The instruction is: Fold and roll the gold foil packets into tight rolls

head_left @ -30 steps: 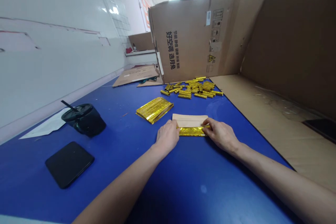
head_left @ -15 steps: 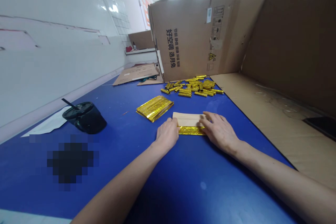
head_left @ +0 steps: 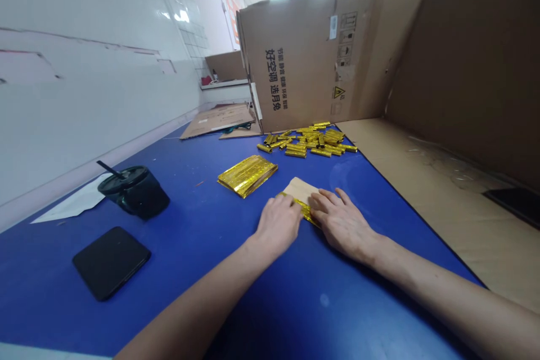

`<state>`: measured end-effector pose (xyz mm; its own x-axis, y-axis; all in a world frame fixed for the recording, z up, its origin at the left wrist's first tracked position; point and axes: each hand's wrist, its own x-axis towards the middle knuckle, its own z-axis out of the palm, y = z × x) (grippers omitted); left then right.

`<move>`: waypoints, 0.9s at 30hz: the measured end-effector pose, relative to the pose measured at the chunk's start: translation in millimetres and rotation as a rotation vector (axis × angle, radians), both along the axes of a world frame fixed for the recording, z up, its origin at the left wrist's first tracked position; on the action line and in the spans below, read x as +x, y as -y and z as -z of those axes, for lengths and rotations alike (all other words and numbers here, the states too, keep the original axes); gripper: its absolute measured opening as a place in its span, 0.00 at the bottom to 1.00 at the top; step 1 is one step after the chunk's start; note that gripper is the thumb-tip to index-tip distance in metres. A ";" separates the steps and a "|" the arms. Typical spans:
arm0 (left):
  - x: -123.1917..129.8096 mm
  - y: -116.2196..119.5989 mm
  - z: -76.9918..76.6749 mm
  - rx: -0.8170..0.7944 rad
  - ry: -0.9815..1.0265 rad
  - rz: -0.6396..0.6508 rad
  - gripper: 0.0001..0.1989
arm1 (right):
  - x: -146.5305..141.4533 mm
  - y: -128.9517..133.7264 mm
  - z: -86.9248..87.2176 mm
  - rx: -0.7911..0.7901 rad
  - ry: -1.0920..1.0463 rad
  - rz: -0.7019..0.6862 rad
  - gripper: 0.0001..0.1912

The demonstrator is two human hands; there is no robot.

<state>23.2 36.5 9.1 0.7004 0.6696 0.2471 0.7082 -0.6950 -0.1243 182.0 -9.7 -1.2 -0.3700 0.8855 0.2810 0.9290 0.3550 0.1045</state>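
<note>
A sheet with a pale paper side (head_left: 300,189) and a folded gold strip along its near edge lies tilted on the blue table (head_left: 270,315). My left hand (head_left: 280,223) is closed on the left end of the gold fold, its fingers curled. On the sheet's right part rests my right hand (head_left: 341,221), with its upper fingers spread; its thumb is hidden. A flat stack of gold foil sheets (head_left: 248,174) lies just beyond my left hand. Farther back is a pile of several small gold rolls (head_left: 310,140).
A dark cup (head_left: 135,190) with a straw stands at left on white paper (head_left: 71,202), near a black flat object (head_left: 112,262). Behind the rolls rises a large cardboard box (head_left: 304,62). Flattened cardboard (head_left: 219,119) lies at the back left.
The sheet has turned, its right side now nearer me. My left hand has moved right along the fold and my right hand has come slightly nearer. The view has shifted slightly.
</note>
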 end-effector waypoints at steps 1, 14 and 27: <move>1.8 2.2 1.9 -0.019 0.003 0.052 0.11 | -1.0 0.4 -0.4 -0.001 -0.007 -0.001 0.16; 5.3 2.1 0.6 -0.199 0.011 -0.081 0.12 | -6.5 5.5 -3.2 -0.031 -0.103 -0.147 0.16; -13.1 -20.5 5.4 -0.454 -0.087 0.031 0.26 | 3.0 2.6 -6.3 -0.192 -0.287 -0.165 0.34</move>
<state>10.1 57.0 3.7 0.7269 0.6748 -0.1274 0.6867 -0.7135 0.1394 185.0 -12.3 5.1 -0.4426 0.8672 0.2282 0.8395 0.4902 -0.2344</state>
